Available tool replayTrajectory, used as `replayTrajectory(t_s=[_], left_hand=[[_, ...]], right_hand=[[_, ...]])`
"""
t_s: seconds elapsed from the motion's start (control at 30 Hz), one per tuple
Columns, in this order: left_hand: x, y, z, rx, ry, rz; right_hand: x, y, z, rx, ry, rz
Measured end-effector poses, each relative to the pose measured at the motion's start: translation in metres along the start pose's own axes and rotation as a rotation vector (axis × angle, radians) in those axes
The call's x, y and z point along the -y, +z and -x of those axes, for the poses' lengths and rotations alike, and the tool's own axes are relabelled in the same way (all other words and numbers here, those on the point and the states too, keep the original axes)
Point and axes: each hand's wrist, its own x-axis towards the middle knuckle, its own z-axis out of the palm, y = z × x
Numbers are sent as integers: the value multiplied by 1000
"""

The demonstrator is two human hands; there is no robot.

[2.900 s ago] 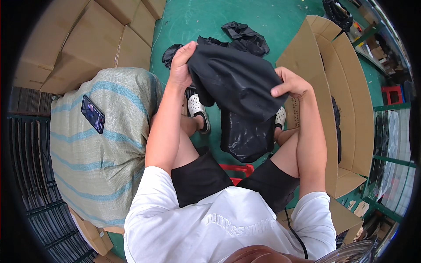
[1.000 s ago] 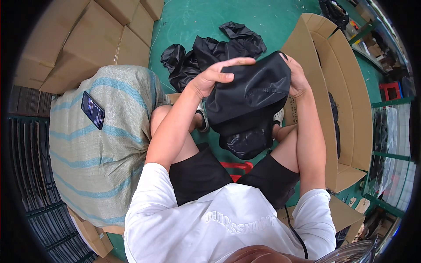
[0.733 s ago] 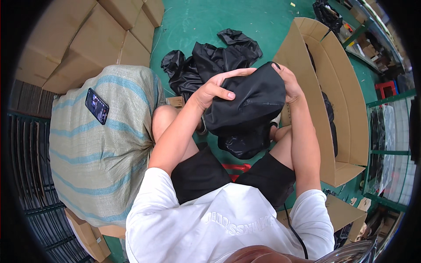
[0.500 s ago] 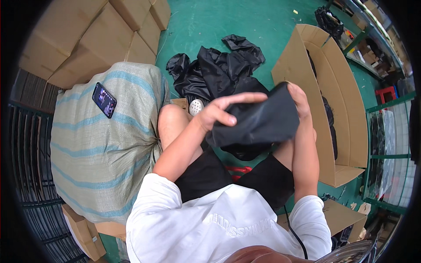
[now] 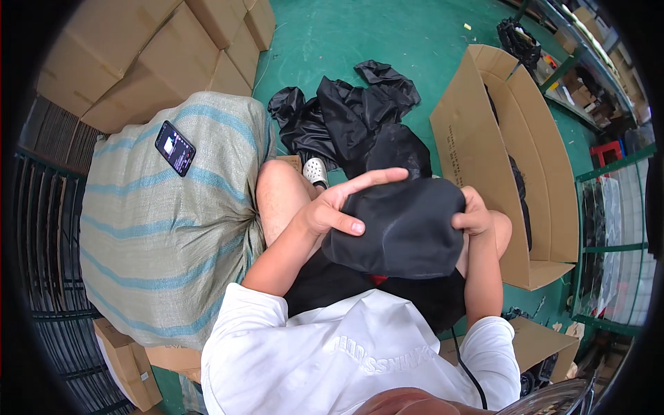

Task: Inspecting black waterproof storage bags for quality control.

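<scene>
Over my lap I hold a smooth black leather-like cover (image 5: pixel 404 235), soft and pouch-shaped, with its broad face up. My left hand (image 5: pixel 330 211) grips its left side, the thumb on the near face, the index finger stretched along the upper edge and the other fingers hidden behind. At the upper right corner, my right hand (image 5: pixel 476 214) pinches the cover between its thumb and curled fingers. Just beyond, black sheet-like material (image 5: pixel 353 117) lies crumpled on the floor and reaches toward my knees; the held cover partly hides it.
To my left stands a bulging striped woven sack (image 5: pixel 152 235) with a phone (image 5: pixel 175 148) on top. Cardboard boxes (image 5: pixel 173 52) are stacked behind it. At my right is a tall open carton (image 5: pixel 460 131) with black items inside. Green-framed racks (image 5: pixel 615 245) line the far right.
The cover has come down toward my lap and its face has turned up. My right thumb has moved onto its front, and my left hand has shifted slightly down with it.
</scene>
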Motion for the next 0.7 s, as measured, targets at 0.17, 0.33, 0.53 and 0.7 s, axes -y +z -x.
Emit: replayTrajectory(t_s=[0.17,0.33,0.53,0.7], left_hand=[[-3,-10,9,-194,35,-438],[-6,3,18,-195,11,-455],[-10,7,29,-293,-108,-454],[-3,37,40,-186,-399,-765]], right_hand=[[2,15,9,-242,101,136],[22,31,34,-245,69,288],[32,58,49,-322,-81,452],[58,90,80,-229,-85,776]])
